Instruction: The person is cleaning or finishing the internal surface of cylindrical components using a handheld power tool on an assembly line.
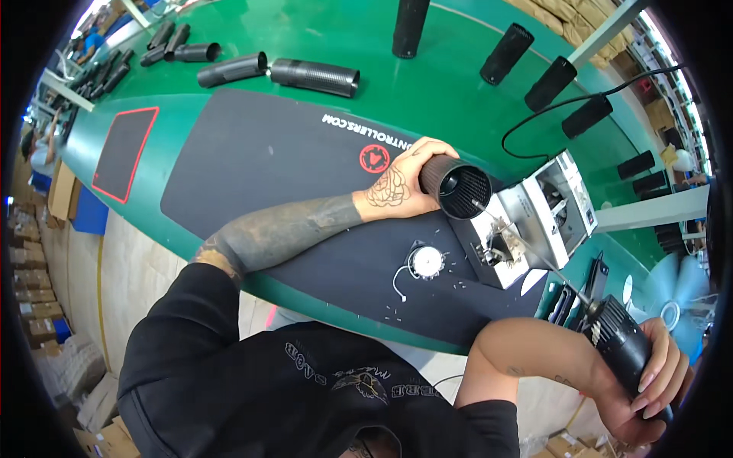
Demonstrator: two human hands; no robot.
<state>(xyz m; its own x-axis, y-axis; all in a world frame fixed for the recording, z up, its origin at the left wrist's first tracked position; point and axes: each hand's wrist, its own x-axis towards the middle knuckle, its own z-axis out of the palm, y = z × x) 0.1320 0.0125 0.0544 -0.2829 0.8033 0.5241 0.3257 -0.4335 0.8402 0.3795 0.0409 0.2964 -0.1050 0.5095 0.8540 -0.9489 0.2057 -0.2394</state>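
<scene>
One cylinder (pixel 443 173) fills the curled left hand (pixel 405 183); the right hand (pixel 663 372) clasps a screwdriver (pixel 620 345).

Blue fan (pixel 673 286) at right, cardboard boxes (pixel 37 296) at left, red-edged pad (pixel 125 155) on green table (pixel 321 30)

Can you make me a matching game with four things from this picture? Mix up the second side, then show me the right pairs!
Things:
1. Screwdriver
2. Fan
3. White disc
4. Left hand

Places, colours and states:
A. Lying on the dark mat
B. Gripping a dark tube
C. Held in the right hand
D. Blue, at the picture's right side

Right pairs: 1-C, 2-D, 3-A, 4-B
</scene>
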